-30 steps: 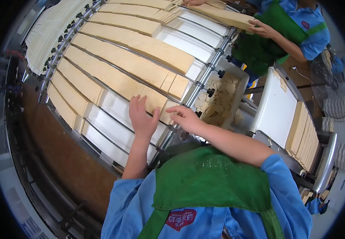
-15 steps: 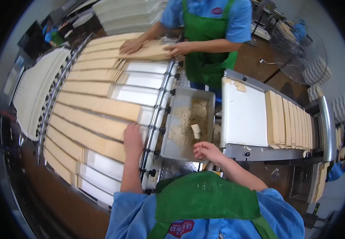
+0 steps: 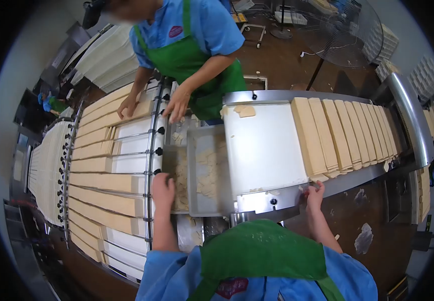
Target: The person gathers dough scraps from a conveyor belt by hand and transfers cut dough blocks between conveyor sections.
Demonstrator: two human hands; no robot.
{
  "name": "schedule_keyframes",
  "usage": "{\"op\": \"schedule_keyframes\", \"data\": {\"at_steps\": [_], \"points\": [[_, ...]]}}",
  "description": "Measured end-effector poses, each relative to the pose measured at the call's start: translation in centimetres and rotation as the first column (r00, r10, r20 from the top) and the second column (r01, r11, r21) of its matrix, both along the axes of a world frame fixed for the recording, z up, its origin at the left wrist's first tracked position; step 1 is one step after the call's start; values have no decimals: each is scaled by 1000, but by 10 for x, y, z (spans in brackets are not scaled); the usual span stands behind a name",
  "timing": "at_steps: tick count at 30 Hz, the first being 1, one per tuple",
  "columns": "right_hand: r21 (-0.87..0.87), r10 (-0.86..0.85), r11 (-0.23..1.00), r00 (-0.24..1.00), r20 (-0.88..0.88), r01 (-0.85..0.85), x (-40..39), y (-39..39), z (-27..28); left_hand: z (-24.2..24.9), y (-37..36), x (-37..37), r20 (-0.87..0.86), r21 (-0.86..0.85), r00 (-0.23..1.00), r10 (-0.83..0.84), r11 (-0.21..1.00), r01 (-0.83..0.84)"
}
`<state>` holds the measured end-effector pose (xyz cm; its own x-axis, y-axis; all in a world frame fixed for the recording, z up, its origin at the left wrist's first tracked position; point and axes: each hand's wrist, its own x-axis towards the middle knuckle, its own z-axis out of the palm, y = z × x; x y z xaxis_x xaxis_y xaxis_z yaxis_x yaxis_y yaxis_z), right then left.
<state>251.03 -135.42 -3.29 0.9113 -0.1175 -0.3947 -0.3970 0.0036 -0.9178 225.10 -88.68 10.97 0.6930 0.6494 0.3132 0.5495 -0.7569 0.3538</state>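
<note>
My left hand (image 3: 163, 190) is by the steel rail (image 3: 150, 165) at the near end of the left conveyor, loosely bent, thumb apart, with nothing visible in it. Just left of it, long pale dough strips (image 3: 106, 201) lie side by side between thin metal dividers. My right hand (image 3: 314, 195) is at the outer metal side edge (image 3: 257, 199) of the right conveyor, fingers loosely curled and apart, holding nothing visible. Beyond that edge, a row of stacked dough strips (image 3: 322, 133) leans along the white belt (image 3: 259, 150).
Between the conveyors stands a grey plastic bin (image 3: 192, 170) holding dough scraps. Across from me a co-worker in a green apron (image 3: 184, 62) has one hand (image 3: 128, 106) on the strips. A large fan (image 3: 335, 30) stands behind. Dough scraps (image 3: 245, 110) lie on the right belt's far corner.
My view has swung right. My left hand has left the dough strip for the rail; my right hand has gone from above the bin to the right conveyor's edge. The co-worker's right-side hand has lifted off the dough.
</note>
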Motion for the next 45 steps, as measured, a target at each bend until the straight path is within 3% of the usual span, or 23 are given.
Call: {"op": "schedule_keyframes", "data": {"at_steps": [5, 9, 10, 12, 16, 22, 26, 30, 34, 36, 38, 40, 41, 42, 44, 45], "points": [[66, -38, 997, 991, 126, 30, 46, 0, 2, -13, -69, 131, -69, -85, 923, -378, 924, 372], [-38, 74, 997, 994, 80, -71, 54, -1, 3, -23, -117, 231, -54, -355, 843, -536, 799, 485], [34, 79, 996, 993, 87, -82, 52, -4, 4, -27, -126, 257, -38, -417, 824, -565, 759, 500], [52, 148, 987, 986, 70, -152, 49, -10, 10, -40, -138, 310, -30, -363, 745, -667, 702, 613], [-86, 328, 943, 940, 95, -320, 46, -14, 13, -66, -173, 424, 13, -176, 669, -743, 657, 733], [1, 337, 941, 941, -27, -337, 51, -8, 24, -99, -218, 549, -128, 14, 778, -615, 783, 622], [31, 296, 955, 953, -58, -294, 50, -3, 28, -103, -233, 546, -229, -31, 837, -498, 863, 505], [-158, 413, 893, 907, -86, -421, 57, 1, 40, -80, -223, 522, -307, -41, 874, -377, 923, 383], [-266, 616, 737, 780, -114, -621, 54, 21, 56, -69, -163, 462, -298, 74, 932, -209, 968, 240], [-316, 716, 636, 691, -99, -704, 53, 33, 63, -57, -130, 421, -413, 80, 908, -70, 990, 112], [-351, 828, 475, 545, -134, -807, 67, 39, 75, -42, -106, 372, -431, 181, 896, 112, 983, -36], [-455, 910, 333, 408, -74, -826, 81, 42, 73, -21, -94, 323, -469, 54, 867, 167, 986, -160], [-455, 926, 220, 331, -181, -863, 91, 44, 84, -14, -89, 302, -487, -9, 852, 189, 975, -222], [-482, 915, 123, 287, -284, -868, 98, 48, 94, -20, -82, 279, -429, -69, 893, 136, 981, -183], [-485, 926, 90, 253, -281, -870, 101, 53, 86, -44, -72, 234, -295, -181, 954, 49, 978, -106], [-492, 940, 110, 251, -231, -864, 101, 56, 85, -38, -81, 221, -191, -335, 980, 56, 935, -119]]}}
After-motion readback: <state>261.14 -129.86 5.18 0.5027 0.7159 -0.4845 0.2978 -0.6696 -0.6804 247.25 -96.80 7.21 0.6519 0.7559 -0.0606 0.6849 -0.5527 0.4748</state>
